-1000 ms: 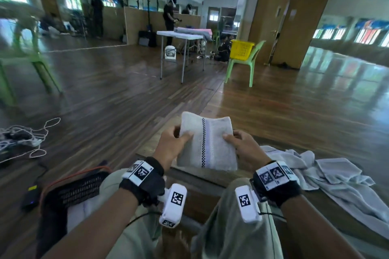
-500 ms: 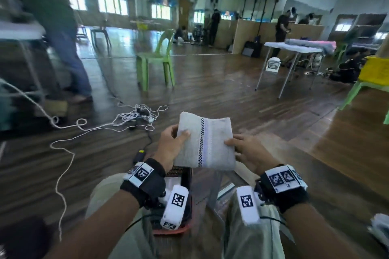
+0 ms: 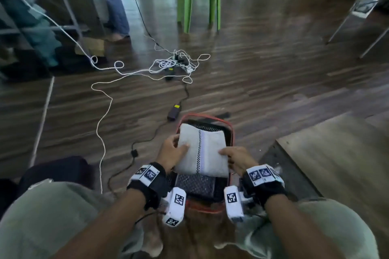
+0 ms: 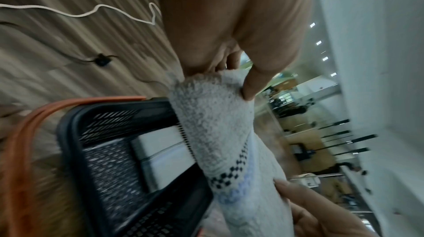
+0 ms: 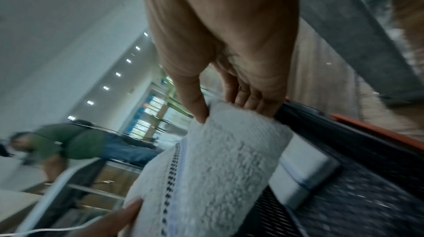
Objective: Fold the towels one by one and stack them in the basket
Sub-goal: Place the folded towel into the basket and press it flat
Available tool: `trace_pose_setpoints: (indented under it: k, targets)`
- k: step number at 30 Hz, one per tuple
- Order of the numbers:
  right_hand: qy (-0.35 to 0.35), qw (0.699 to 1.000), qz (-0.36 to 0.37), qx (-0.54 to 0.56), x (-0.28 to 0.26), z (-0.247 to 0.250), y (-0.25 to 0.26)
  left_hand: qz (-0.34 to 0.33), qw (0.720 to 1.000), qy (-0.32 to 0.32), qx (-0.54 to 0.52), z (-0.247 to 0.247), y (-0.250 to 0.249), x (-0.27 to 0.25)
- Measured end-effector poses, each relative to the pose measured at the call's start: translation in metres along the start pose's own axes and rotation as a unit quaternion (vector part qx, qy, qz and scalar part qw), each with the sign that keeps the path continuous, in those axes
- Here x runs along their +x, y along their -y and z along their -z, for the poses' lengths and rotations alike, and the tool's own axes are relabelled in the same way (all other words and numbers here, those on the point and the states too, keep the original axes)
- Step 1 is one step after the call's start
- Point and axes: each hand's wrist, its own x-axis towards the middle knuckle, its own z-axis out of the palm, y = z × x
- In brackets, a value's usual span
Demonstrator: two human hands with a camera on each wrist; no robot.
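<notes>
While both hands pinch it, a folded white towel (image 3: 202,151) hangs over a black basket (image 3: 230,132) w/ orange handles on the wood floor (image 3: 273,73). Left hand (image 3: 171,153) grips its left edge, thumb on top; right hand (image 3: 237,159) grips the right edge likewise. Towel's long axis runs away from the person; its checked stripe runs the same way. Another folded towel (image 4: 160,154) already lies inside.

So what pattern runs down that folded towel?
The folded white terry towel carries a black-checked stripe beside a pale blue band, clearest in the head view.
</notes>
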Motion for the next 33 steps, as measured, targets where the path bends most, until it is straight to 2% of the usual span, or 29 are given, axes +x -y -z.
trace_pose_setpoints:
  k: [3,6,11,17,24,33]
  targets:
    - [0.001,0.996,-0.071,-0.049,0.058,-0.011,-0.041,0.077,0.996,0.016,0.045,-0.013,0.059,0.044]
    - [-0.013,0.989,-0.113,-0.089,0.115,-0.018,-0.079,0.113,0.987,0.022,0.111,-0.032,0.099,0.084]
    - [-0.059,0.988,-0.1,-0.105,0.187,-0.032,-0.102,0.13,0.98,0.008,0.149,-0.061,0.145,0.155]
    - [-0.118,0.985,-0.077,-0.098,0.261,-0.032,-0.096,0.136,0.987,-0.002,0.08,-0.085,0.171,0.23]
    - [-0.13,0.985,-0.073,-0.085,0.304,-0.041,-0.112,0.167,0.983,-0.016,0.077,-0.092,0.207,0.263]
    - [-0.184,0.978,-0.077,-0.054,0.304,-0.045,-0.129,0.176,0.978,-0.008,0.113,-0.097,0.218,0.271]
